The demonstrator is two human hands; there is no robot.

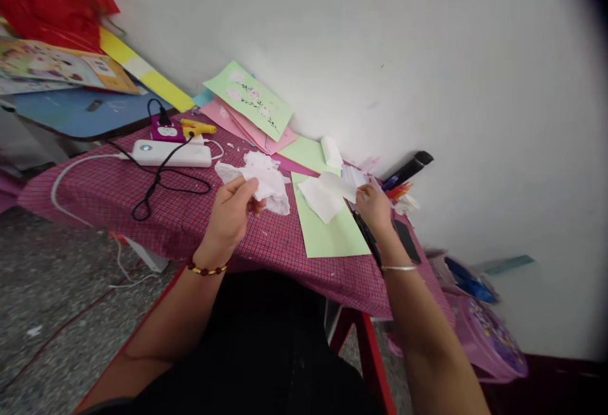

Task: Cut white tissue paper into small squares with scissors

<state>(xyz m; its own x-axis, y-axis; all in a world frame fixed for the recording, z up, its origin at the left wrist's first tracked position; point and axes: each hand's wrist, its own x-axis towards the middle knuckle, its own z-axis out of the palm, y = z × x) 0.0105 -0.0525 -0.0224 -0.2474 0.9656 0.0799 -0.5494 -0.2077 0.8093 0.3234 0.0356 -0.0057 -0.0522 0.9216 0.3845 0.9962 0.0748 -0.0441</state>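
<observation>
My left hand [229,212] is closed in a pinch on crumpled white tissue [272,182], which spreads on the table beyond the fingers. On the right, my right hand [376,211] pinches the end of a thin white piece of paper [341,185]. That piece reaches left over another white sheet [323,203], which lies on a light green sheet of paper [335,237]. Behind them a white roll [331,151] rests on a second green sheet [304,150]. Whether the white pieces are joined I cannot tell.
A checked red cloth [266,247] covers the table. At left are a white power strip [171,153], a black cable [156,180] and a yellow glue gun [198,127]. A flower-painted green card [251,99] leans at the back. A dark phone [406,241] lies far right.
</observation>
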